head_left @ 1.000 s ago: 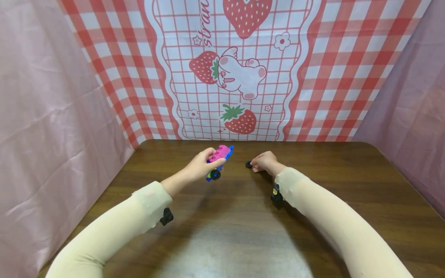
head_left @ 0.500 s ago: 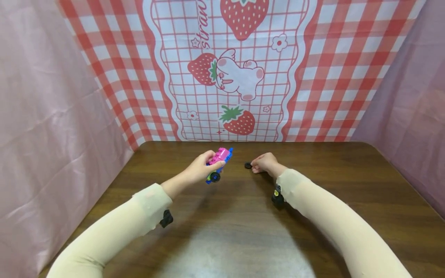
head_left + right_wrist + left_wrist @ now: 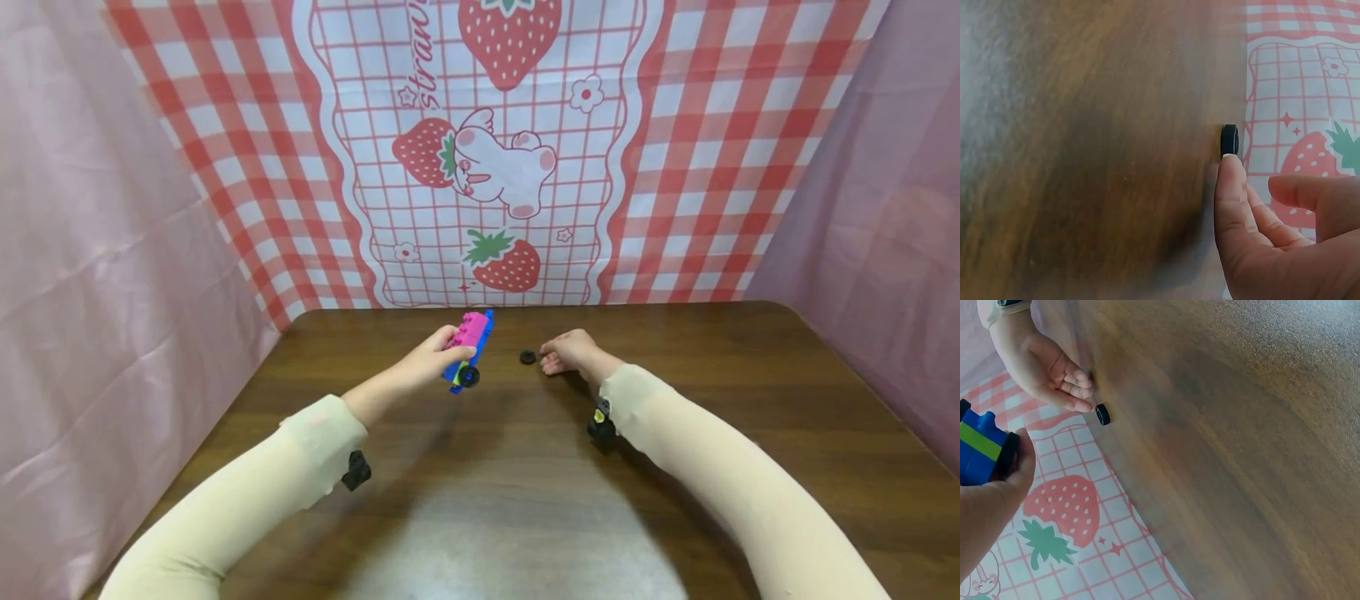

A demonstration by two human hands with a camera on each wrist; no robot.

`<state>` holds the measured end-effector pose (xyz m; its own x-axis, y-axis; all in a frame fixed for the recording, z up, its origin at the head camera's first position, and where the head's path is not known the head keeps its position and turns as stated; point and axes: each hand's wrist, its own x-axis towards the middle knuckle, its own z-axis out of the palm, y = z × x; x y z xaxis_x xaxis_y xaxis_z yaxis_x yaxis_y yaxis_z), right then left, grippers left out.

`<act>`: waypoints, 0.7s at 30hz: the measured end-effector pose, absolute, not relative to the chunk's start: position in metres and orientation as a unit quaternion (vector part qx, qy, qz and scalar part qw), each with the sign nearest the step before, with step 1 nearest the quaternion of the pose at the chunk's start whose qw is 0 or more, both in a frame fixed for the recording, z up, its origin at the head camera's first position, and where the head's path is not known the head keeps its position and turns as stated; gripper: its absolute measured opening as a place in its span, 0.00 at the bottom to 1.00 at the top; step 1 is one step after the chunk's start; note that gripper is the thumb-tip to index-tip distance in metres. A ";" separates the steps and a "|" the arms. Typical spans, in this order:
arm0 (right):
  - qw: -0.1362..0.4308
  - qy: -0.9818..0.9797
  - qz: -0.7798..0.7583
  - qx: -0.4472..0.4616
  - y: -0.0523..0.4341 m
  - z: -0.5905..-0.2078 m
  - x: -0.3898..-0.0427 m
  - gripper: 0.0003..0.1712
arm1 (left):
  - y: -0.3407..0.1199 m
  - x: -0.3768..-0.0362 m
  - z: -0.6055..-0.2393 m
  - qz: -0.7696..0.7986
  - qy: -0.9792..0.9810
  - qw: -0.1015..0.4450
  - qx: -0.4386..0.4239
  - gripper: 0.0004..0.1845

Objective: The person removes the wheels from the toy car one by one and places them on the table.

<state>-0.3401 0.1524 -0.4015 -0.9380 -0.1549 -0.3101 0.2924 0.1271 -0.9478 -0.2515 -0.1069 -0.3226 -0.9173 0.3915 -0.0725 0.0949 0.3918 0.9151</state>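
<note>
— So, largest first: the brown tabletop looks the same as a second ago, with the strawberry-print backdrop standing at its far edge. What has changed on it?

— Mostly the toy car. The left hand grips it above the tabletop, left of centre, fingers curled round the pink and blue body. A second ago it lay flatter, with its side to the head camera; now it is tipped up more steeply, pink end high and one black wheel low.

— And the right hand?

— It has barely moved. It rests on the far part of the tabletop, right of the car, fingers loosely bent and holding nothing. In the right wrist view one fingertip touches the loose black wheel, or all but touches it; I cannot tell for certain.

— Where is that wheel in the scene?

— Lying on the tabletop between the two hands, just left of the right hand and a little apart from the car. The left wrist view shows it right at the right hand's fingertips.

— What does that mean for the work?

— My guess is that the car is being turned to bare its underside, while the loose wheel has not yet been picked up.
</note>
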 end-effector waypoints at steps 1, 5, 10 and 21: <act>0.171 0.730 -0.660 0.046 0.153 -0.401 -0.340 0.14 | -0.107 -0.252 -0.323 0.535 0.819 0.148 0.147 0.18; 0.173 0.732 -0.659 0.026 0.155 -0.396 -0.337 0.21 | -0.107 -0.253 -0.325 0.555 0.796 0.179 0.163 0.21; 0.183 0.741 -0.646 -0.011 0.157 -0.390 -0.331 0.23 | -0.103 -0.253 -0.325 0.576 0.773 0.196 0.178 0.22; 0.193 0.754 -0.623 -0.077 0.156 -0.366 -0.304 0.23 | -0.096 -0.254 -0.328 0.608 0.763 0.178 0.130 0.25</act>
<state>-0.3045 0.1561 -0.3658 -0.9138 -0.3560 -0.1957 0.1252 0.2114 -0.9693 -0.2538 -0.0960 -0.3276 -0.9024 0.4155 -0.1138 -0.0184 0.2267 0.9738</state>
